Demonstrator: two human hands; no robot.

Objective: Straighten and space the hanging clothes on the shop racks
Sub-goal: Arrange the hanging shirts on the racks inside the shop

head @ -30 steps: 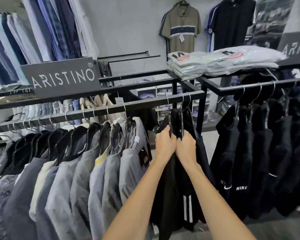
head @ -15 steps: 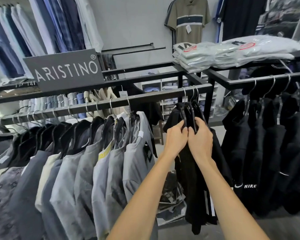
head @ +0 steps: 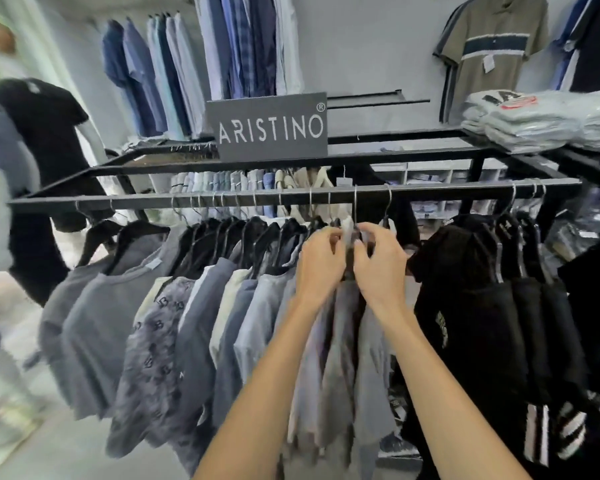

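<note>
**Item:** grey shirt [head: 343,323] on a dark hanger [head: 350,263], near the right end of the grey row [head: 187,306], hung from the rail [head: 136,203].

**Position:** directly between our two hands, at their height.

**Left hand** [head: 321,268]: fingers curled, pinching the shirt's top from its left side.

**Right hand** [head: 381,268]: fingers curled, pinching from its right side. Neither hand is nearer.

**Axis:** the rail runs left to right across us, and the shirt hangs straight down, edge-on to us.

**Neighbours:** the grey row is crowded just beside on the left. The black garments [head: 482,306] are apart on the right, with bare rail before them.

**Judgement:** we think any spacing slide runs rightward along the rail.
</note>
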